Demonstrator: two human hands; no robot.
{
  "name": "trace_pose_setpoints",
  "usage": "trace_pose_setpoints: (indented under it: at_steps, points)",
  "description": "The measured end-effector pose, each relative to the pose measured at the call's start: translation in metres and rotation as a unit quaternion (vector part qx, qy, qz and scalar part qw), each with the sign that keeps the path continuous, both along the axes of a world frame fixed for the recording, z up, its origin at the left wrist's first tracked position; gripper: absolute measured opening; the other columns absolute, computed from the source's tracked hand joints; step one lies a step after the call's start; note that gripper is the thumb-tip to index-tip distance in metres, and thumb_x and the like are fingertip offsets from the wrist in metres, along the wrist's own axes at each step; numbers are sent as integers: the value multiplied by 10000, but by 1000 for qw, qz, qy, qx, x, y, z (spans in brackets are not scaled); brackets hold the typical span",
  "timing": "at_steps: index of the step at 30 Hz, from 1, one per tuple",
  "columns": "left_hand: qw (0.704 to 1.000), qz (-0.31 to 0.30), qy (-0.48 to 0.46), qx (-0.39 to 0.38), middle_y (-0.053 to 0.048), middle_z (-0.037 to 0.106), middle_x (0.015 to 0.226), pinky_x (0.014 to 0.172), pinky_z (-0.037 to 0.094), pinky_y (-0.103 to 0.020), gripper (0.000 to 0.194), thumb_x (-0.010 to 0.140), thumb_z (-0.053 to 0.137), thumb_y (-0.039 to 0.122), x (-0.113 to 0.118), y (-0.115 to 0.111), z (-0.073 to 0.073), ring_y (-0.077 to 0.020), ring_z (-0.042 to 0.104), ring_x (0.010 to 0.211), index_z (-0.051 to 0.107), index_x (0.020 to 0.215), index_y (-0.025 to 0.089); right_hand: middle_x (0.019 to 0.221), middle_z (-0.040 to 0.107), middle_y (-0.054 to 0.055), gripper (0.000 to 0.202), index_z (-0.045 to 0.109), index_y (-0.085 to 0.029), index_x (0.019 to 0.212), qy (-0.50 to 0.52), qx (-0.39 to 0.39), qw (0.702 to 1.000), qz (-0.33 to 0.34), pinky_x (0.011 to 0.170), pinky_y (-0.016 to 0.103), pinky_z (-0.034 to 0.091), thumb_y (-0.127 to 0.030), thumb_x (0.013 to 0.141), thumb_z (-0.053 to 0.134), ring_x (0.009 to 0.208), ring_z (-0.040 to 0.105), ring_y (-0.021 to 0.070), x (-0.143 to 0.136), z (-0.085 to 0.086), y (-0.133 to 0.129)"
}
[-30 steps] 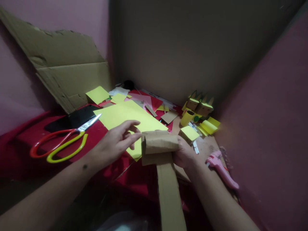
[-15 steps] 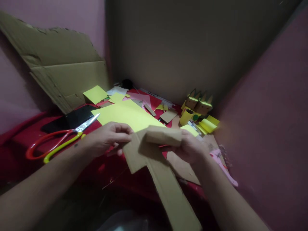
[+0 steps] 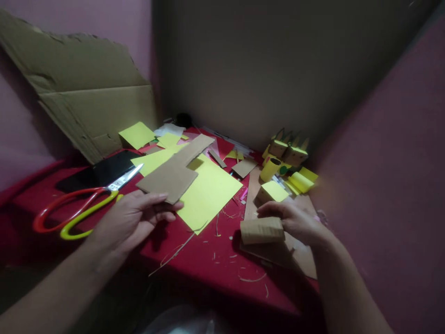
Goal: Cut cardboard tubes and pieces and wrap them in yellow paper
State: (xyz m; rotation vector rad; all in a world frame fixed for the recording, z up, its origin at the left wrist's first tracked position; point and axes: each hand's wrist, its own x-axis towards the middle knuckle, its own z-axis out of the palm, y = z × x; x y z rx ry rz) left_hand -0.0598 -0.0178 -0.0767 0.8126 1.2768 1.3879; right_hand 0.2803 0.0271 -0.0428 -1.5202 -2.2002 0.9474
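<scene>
My left hand (image 3: 144,218) pinches the near edge of a flat L-shaped cardboard piece (image 3: 170,178), its narrow arm pointing away over a yellow paper sheet (image 3: 212,190). In my right hand (image 3: 295,220) is a small folded or rolled cardboard piece (image 3: 262,231), held at its right end above a larger cardboard sheet (image 3: 302,260). Scissors (image 3: 113,186) with one red and one yellow handle lie left of the yellow sheet, partly behind my left wrist.
A black flat object (image 3: 93,174) lies behind the scissors. Cardboard (image 3: 104,102) leans on the left wall. Yellow rolls (image 3: 270,170) and small cardboard boxes (image 3: 294,155) stand at the back right. Thin scraps litter the red cloth (image 3: 208,273).
My hands have moved apart. The flat cardboard in my left hand has swung round, its long arm now pointing away. My right hand has shifted right and nearer with the small cardboard piece.
</scene>
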Motion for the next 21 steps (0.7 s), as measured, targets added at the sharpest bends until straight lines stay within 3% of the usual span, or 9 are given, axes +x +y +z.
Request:
trace_pose_setpoints:
  at_steps: [3,6,8,10,12,14,16,18,21]
  points:
    - [997,21,-78,1,-149,764,721,450,578,-227,199,613,734,85,8,0,0,-180,676,508,681,803,105,875,778,56,408,786,-215,962,-93,128,987,-13,662,285,539,-43,780,463,753,700,183,13,4,-7]
    - [991,47,-124,36,-134,766,721,456,581,-231,129,607,764,72,2,-1,-1,-210,707,578,700,712,113,749,730,53,378,771,-206,910,-131,279,949,-70,562,293,526,-82,840,420,632,677,190,15,4,-23]
    - [989,56,-126,56,-125,757,707,459,580,-233,104,608,794,102,-4,-2,-1,-226,718,626,698,647,111,763,733,68,306,758,-206,875,-146,380,909,-87,600,338,557,-130,876,461,661,699,220,0,1,-37]
    - [988,65,-124,66,-115,743,675,464,579,-241,127,605,824,134,-8,-3,-1,-227,710,623,707,642,103,864,763,74,281,737,-214,1017,-111,425,895,-80,680,349,604,-150,932,476,758,739,224,-30,-6,-50]
    - [987,69,-127,73,-103,735,657,473,578,-249,149,595,841,143,-11,-3,-1,-221,698,601,719,667,98,1090,777,111,376,696,-201,1197,-55,405,913,9,811,347,639,-115,973,406,974,757,223,-67,-19,-60]
    - [986,67,-133,77,-105,752,714,473,568,-248,177,609,842,147,-13,-3,-2,-220,701,608,740,742,93,1329,699,192,394,629,-96,1341,-85,392,907,127,992,442,611,-193,995,467,1255,661,306,-102,-40,-66]
    - [986,61,-135,80,-116,767,790,465,556,-246,210,642,831,145,-15,-3,-2,-231,714,637,756,833,96,1363,656,274,535,598,3,1364,-140,393,896,152,999,519,609,-353,964,604,1293,623,398,-127,-64,-72]
    - [985,64,-137,82,-119,763,802,478,559,-247,108,678,805,124,-19,-3,-2,-234,719,658,744,766,105,1337,669,281,607,616,30,1332,-114,411,883,196,1027,541,592,-439,948,638,1272,636,413,-141,-85,-79]
    - [981,89,-153,85,-109,742,806,555,589,-256,70,732,753,91,-24,-2,1,-210,709,689,711,681,114,1056,824,43,284,734,-167,1153,93,479,836,253,1070,261,547,-312,1053,511,1054,754,140,-147,-95,-85]
